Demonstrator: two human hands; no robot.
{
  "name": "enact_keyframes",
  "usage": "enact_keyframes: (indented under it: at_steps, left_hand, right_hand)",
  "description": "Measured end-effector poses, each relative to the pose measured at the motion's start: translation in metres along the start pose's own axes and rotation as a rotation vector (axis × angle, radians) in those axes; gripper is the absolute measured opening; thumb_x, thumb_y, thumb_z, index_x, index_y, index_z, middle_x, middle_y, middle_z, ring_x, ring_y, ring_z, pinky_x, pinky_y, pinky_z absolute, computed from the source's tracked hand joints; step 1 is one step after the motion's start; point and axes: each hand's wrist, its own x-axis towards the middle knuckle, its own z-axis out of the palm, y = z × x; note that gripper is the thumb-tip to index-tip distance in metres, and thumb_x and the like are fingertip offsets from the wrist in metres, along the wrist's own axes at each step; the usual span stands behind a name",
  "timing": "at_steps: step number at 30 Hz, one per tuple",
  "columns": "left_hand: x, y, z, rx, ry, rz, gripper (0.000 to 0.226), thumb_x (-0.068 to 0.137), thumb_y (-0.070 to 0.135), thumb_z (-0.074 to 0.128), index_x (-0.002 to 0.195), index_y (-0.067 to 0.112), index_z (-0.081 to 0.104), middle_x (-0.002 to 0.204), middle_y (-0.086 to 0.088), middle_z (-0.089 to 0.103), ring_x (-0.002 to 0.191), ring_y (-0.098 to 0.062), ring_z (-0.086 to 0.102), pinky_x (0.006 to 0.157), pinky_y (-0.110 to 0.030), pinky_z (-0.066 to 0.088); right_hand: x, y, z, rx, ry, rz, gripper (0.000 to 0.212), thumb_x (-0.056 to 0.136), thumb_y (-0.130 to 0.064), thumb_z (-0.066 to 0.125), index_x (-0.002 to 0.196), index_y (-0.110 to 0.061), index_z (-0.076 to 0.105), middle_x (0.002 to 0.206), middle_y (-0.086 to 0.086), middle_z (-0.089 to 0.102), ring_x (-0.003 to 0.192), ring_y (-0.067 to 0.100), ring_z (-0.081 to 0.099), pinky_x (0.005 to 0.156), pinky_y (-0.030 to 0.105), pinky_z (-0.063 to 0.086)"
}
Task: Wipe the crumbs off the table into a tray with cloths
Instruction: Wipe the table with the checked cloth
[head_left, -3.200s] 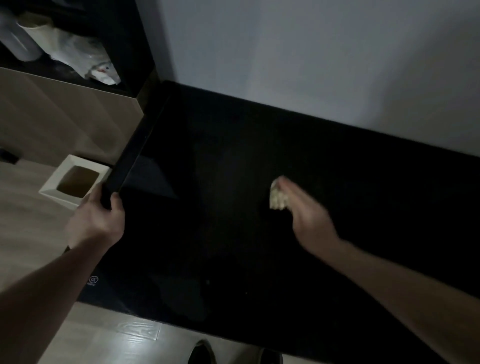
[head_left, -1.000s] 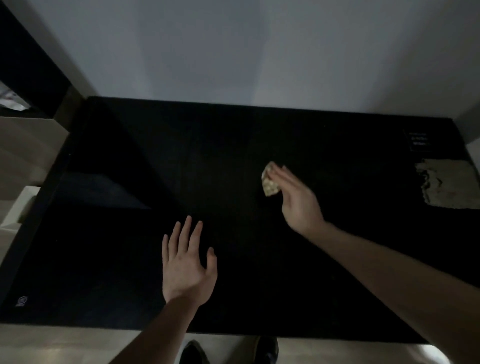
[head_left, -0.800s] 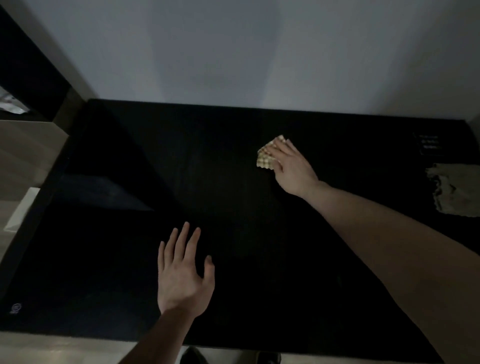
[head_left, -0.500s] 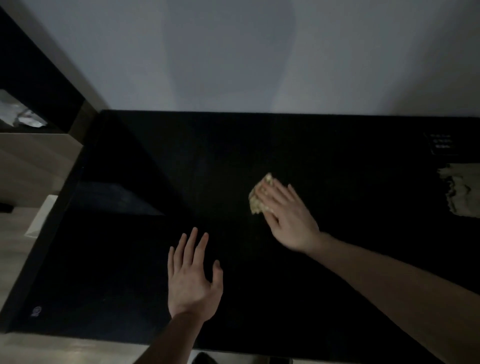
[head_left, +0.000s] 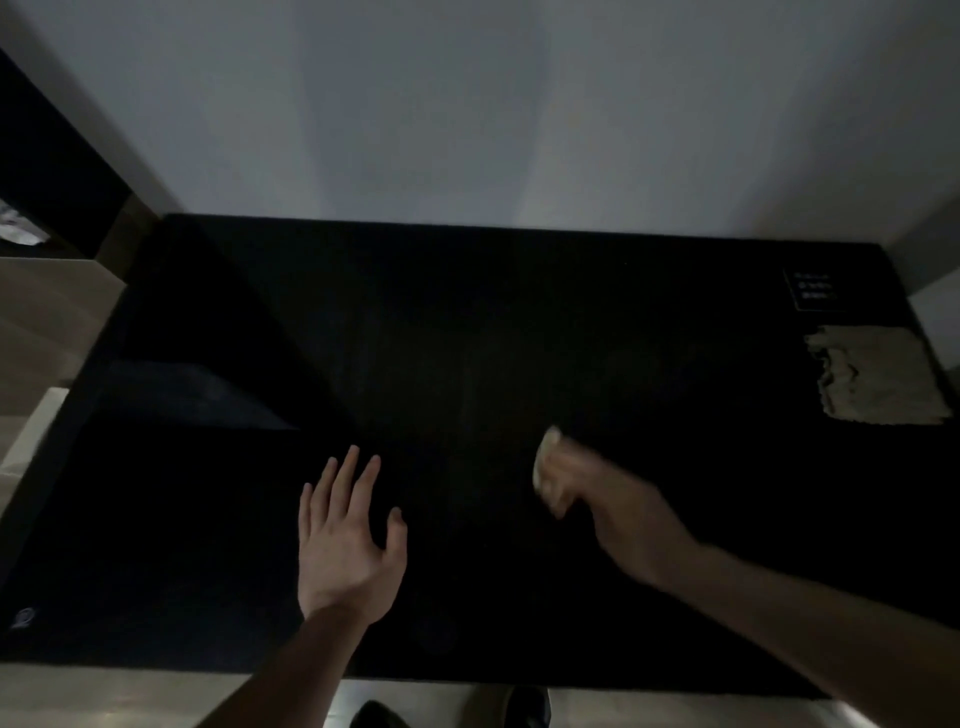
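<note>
1. Dim room, pale bare wall behind a wide black worktop (head_left: 467, 322) that fills most of the view; light wood floor shows at the near edge and to the left.

2. Left hand (head_left: 348, 540) lies flat on the worktop near the front, left of centre, fingers straight and slightly spread, holding nothing.

3. Right hand (head_left: 618, 514) is right of centre, blurred by motion, its fingers closed around a small pale cloth (head_left: 545, 467). Only the cloth's leading end shows past the fingers, pointing away and to the left; whether it touches the surface I cannot tell.

4. A second cloth (head_left: 878, 379), beige and flat with a ragged left edge, rests at the far right edge of the worktop, well apart from both hands. Its long side runs roughly left to right. The right hand is the nearer one.

5. No tray is in sight, and no crumbs can be made out on the dark surface.

6. The key relation, as I judge it: the held cloth sits just beyond and left of the right hand, with open worktop stretching left toward the flat left hand, so a sweep would likely run that way.

7. Writing: a small dark label (head_left: 813, 291) with pale lettering sits near the back right corner, too small to read. A small round pale logo (head_left: 23, 618) marks the near left corner, also unreadable.
</note>
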Motion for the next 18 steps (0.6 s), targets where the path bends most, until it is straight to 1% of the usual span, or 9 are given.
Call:
enact_keyframes:
  at_steps: [1,3,5,6,9,11,13,15,18]
  left_hand:
    - [0.000,0.000,0.001,0.001,0.002,0.001,0.068,0.092,0.052,0.036,0.156,0.032,0.030,0.168,0.011,0.016,0.158,-0.011,0.002,0.129,-0.044,0.007]
    - [0.000,-0.001,0.002,0.007,0.006,0.002,0.068,0.091,0.052,0.036,0.156,0.032,0.031,0.168,0.011,0.017,0.158,-0.011,0.003,0.129,-0.044,0.007]
    - [0.000,-0.002,0.004,0.009,0.012,0.003,0.068,0.091,0.052,0.035,0.157,0.032,0.030,0.168,0.011,0.016,0.158,-0.011,0.002,0.129,-0.044,0.008]
    - [0.000,-0.002,0.005,0.005,0.015,0.005,0.069,0.092,0.052,0.036,0.157,0.032,0.030,0.168,0.011,0.016,0.158,-0.011,0.002,0.129,-0.044,0.008]
    - [0.001,-0.002,0.005,0.004,0.021,0.009,0.068,0.092,0.051,0.037,0.157,0.031,0.031,0.168,0.010,0.017,0.158,-0.011,0.003,0.129,-0.044,0.008]
    - [0.001,-0.003,0.005,0.015,0.018,0.008,0.068,0.092,0.051,0.038,0.157,0.031,0.031,0.168,0.010,0.017,0.158,-0.011,0.003,0.129,-0.044,0.007]
    - [0.001,-0.003,0.005,0.017,0.020,0.008,0.068,0.092,0.051,0.038,0.157,0.030,0.031,0.168,0.009,0.017,0.158,-0.012,0.003,0.129,-0.044,0.008]
    - [0.001,-0.003,0.004,0.014,0.018,0.010,0.069,0.091,0.050,0.038,0.156,0.029,0.033,0.168,0.008,0.019,0.158,-0.012,0.004,0.129,-0.045,0.009]
    - [0.000,-0.002,0.002,0.014,0.011,0.009,0.069,0.091,0.050,0.038,0.156,0.029,0.032,0.168,0.008,0.019,0.158,-0.013,0.005,0.129,-0.046,0.010]
  right_hand:
    - [0.024,0.015,-0.016,-0.047,0.091,0.024,0.044,0.106,-0.009,0.041,0.148,-0.015,0.054,0.161,0.001,0.043,0.152,0.012,0.034,0.127,0.032,0.025]
    - [0.073,0.048,-0.049,-0.172,0.230,0.114,0.045,0.106,-0.013,0.039,0.149,-0.010,0.051,0.159,0.009,0.045,0.151,0.019,0.036,0.128,0.033,0.023]
    - [0.112,0.074,-0.076,-0.287,0.230,0.256,0.053,0.104,-0.007,0.041,0.157,-0.016,0.041,0.166,0.007,0.035,0.156,0.024,0.027,0.129,0.035,0.016]
    - [0.126,0.081,-0.083,-0.306,0.201,0.335,0.056,0.105,-0.009,0.042,0.160,-0.022,0.034,0.170,0.003,0.026,0.158,0.025,0.018,0.130,0.040,0.011]
    - [0.146,0.085,-0.074,-0.343,0.151,0.494,0.055,0.109,-0.032,0.035,0.162,-0.036,0.023,0.174,-0.006,0.009,0.160,0.027,-0.001,0.128,0.053,-0.003]
    - [0.137,0.073,-0.050,-0.375,0.186,0.455,0.055,0.109,-0.040,0.032,0.162,-0.039,0.021,0.173,-0.008,0.009,0.160,0.023,-0.002,0.128,0.052,-0.004]
    - [0.109,0.058,-0.026,-0.391,0.176,0.344,0.055,0.108,-0.040,0.035,0.161,-0.037,0.025,0.172,-0.007,0.017,0.160,0.021,0.005,0.129,0.050,0.002]
    - [0.067,0.040,-0.011,-0.367,0.140,0.204,0.055,0.106,-0.034,0.042,0.160,-0.035,0.032,0.170,-0.007,0.024,0.159,0.019,0.013,0.129,0.047,0.009]
    - [-0.017,0.003,0.021,-0.258,0.023,-0.036,0.050,0.102,-0.018,0.049,0.151,-0.028,0.049,0.168,-0.003,0.031,0.159,0.017,0.018,0.129,0.038,0.011]
